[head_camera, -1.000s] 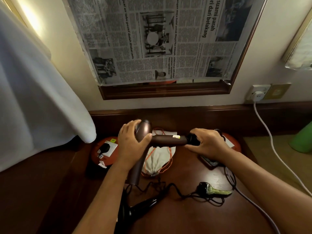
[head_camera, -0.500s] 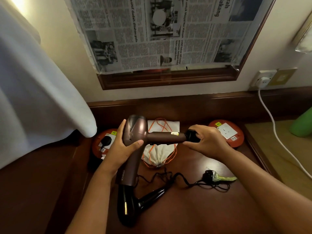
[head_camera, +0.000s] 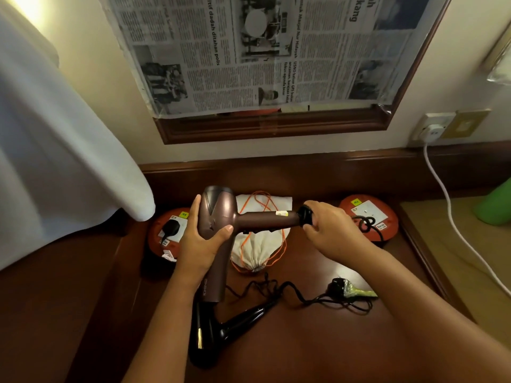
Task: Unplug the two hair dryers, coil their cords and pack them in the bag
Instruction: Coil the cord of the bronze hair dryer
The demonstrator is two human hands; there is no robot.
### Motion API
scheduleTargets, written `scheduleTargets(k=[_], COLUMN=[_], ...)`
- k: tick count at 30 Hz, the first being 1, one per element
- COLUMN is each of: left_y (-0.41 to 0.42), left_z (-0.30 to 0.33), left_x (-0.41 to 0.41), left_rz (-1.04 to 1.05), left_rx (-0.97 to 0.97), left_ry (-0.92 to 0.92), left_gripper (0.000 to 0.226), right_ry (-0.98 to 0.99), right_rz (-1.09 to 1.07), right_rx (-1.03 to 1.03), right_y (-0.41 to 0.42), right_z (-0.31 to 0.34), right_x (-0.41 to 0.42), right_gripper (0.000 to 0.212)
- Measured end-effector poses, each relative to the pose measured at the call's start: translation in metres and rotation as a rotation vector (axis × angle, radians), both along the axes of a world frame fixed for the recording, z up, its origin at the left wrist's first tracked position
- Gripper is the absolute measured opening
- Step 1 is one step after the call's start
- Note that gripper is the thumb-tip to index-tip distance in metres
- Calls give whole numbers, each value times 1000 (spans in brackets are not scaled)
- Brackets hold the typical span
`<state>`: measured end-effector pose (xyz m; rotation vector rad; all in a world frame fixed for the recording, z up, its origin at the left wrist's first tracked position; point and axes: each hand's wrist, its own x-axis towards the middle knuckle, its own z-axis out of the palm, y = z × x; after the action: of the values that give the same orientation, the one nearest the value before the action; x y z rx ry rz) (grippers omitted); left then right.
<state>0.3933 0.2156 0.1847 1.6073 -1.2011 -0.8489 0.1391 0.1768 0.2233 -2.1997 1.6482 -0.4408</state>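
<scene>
Dark wooden table (head_camera: 318, 341) bears black dryer (head_camera: 221, 330), bag (head_camera: 255, 251), reels (head_camera: 369, 221).

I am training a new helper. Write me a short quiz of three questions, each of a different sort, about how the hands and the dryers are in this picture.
1. True or false: the black hair dryer is lifted in the air.
2. Which hand grips the body of the brown hair dryer? A) left hand B) right hand
3. Fill in: the cloth bag has an ______ drawstring.

Key:
1. False; it lies on the wooden table.
2. A; the right hand holds the handle's end, where the cord comes out.
3. orange
</scene>
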Motion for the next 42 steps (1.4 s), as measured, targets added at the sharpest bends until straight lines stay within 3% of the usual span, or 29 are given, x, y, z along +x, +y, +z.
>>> scheduleTargets(k=[3, 7, 14, 19, 23, 33, 42], left_y=[0, 0, -1, -6, -8, -15, -18], left_z=[2, 4, 6, 14, 16, 13, 20], left_x=[-8, -20, -41, -46, -44, -48, -45], left_rz=[28, 55, 81, 164, 211, 145, 84], left_rx=[-9, -22, -46, -62, -62, -12, 9], left_ry=[-11, -23, -82, -95, -75, 130, 197], left_gripper=[92, 92, 92, 91, 90, 87, 86], right_ry=[-97, -270, -370, -224, -521, -951, -1210], right_rz=[-3, -97, -236, -143, -127, -128, -139], right_rx=[34, 99, 202, 164, 292, 273, 632], right_y=[4, 10, 13, 21, 28, 29, 11], right_z=[8, 11, 1, -4, -10, -44, -66], right_x=[-6, -17, -29, -32, -27, -22, -33], right_gripper=[12, 16, 9, 26, 45, 35, 24])
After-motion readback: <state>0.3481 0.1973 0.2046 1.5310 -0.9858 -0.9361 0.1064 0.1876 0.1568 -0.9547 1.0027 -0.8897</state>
